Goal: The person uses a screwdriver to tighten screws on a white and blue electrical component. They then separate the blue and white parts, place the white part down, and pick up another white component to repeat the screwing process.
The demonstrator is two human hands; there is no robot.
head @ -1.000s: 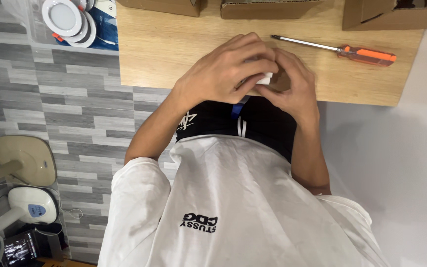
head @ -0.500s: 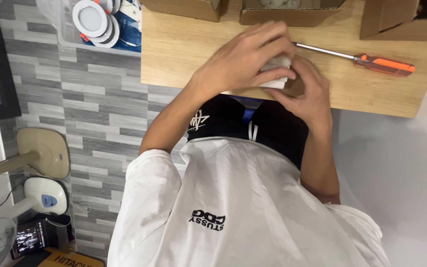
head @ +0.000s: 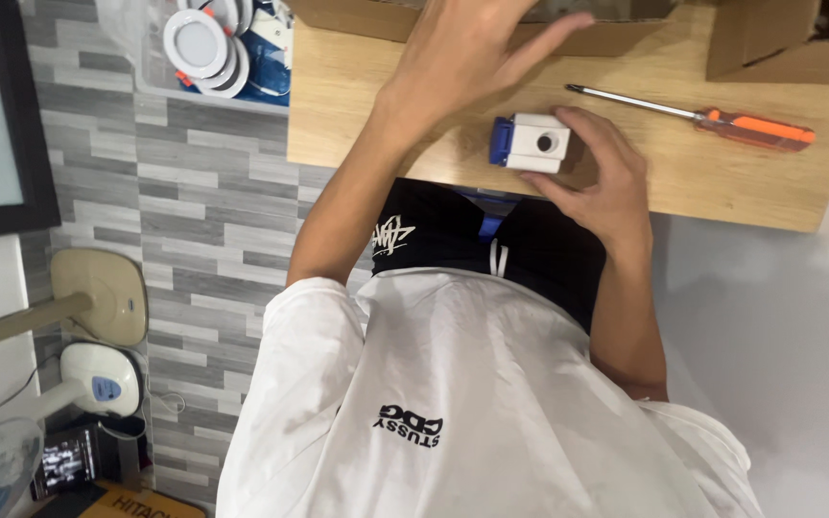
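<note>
On wooden tabletop [head: 386,115]: white blue-ended box [head: 534,142], grasped by right hand [head: 599,182], seemingly positioning step; left hand [head: 467,53] released, hovering; screwdriver [head: 693,115] near, needing a reach.

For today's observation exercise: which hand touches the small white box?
The right hand, cupping the white box; the left hand is raised clear, fingers spread.

Bare wooden tabletop [head: 376,115] left of the white box [head: 541,142] — screwdriver [head: 712,120] and cardboard boxes [head: 769,43] crowd the right.
</note>
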